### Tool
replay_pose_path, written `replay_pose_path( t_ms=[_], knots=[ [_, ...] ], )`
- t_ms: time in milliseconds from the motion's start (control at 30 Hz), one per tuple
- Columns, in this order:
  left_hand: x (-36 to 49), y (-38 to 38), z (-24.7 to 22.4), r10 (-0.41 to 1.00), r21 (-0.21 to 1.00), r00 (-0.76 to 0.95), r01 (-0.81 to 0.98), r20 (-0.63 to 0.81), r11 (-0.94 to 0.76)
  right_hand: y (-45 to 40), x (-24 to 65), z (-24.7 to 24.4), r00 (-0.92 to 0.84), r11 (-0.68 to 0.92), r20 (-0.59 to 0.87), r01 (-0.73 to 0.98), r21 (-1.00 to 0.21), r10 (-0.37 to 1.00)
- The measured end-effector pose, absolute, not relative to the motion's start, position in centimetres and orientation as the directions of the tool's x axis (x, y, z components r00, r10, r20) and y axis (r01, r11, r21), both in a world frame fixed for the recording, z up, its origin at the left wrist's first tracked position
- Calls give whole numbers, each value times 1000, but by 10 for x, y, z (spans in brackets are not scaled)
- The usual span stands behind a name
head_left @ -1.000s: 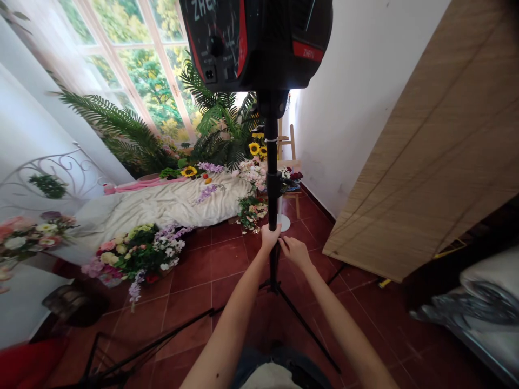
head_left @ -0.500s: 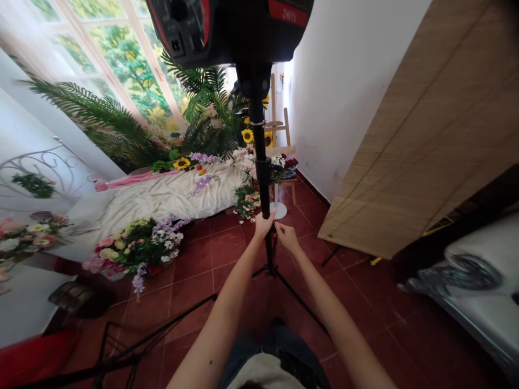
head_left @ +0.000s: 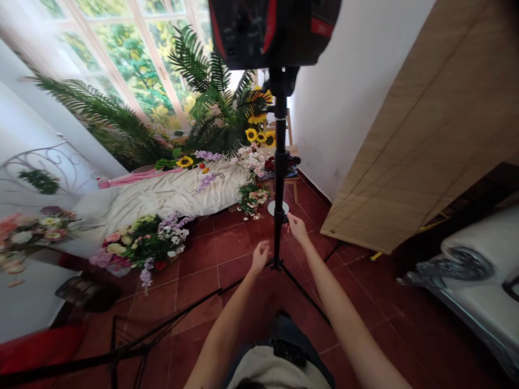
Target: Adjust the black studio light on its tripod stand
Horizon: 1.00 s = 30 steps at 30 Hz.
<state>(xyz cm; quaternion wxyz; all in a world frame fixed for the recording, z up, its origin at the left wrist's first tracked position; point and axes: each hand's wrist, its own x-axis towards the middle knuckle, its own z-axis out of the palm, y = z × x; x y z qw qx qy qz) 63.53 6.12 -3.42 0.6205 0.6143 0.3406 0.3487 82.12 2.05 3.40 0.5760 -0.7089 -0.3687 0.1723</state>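
Head view: the black light stand [head_left: 279,183] rises from the red tiled floor [head_left: 194,281], bearing a black and red lamp housing [head_left: 275,32]. A red label [head_left: 322,27] marks its right side, but its lettering is too blurred to read, as are the markings on the control panel [head_left: 245,29]. The right hand [head_left: 298,227] is at the stand's lower collar [head_left: 280,217], fingers bent against it; whether they grip a knob cannot be told. The left hand [head_left: 259,256] is beside the pole, apart from it, fingers loosely curled and partly open around nothing visible. Mixed flowers [head_left: 138,243] fill a low cluster before the cream-draped bed [head_left: 162,200]; any container beneath them is too hidden to make out.
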Motion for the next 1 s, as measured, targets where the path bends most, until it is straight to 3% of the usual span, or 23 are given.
replay_pose_path(
  t_ms=[100,233,400,467,533,700,867,1000],
  knots=[
    [528,32,-100,809,957,515,204,-282,204,24,810,29,714,-86,46,147,-985,698],
    [364,-8,-168,814,804,226,433,-535,408,23,797,25,706,-84,-157,-138,-987,691],
    [169,-60,-192,748,639,-215,405,-628,654,26,775,20,712,-22,-329,-403,-915,620],
    [104,-81,-191,701,629,-322,309,-637,713,31,748,8,755,22,-323,-408,-913,570],
    [48,-100,-187,658,647,-392,181,-643,740,40,701,-13,695,-10,-326,-417,-909,641],
    [-50,-130,-166,548,689,-534,-93,-643,718,62,513,-85,317,-358,-436,-276,-892,842],
    [-117,-101,-113,592,808,-634,-89,-497,583,76,309,-116,-120,-526,-518,-46,-849,847],
    [-164,-35,-53,579,924,-778,-3,-242,382,88,189,-88,-399,-384,-371,49,-922,839]
  ],
)
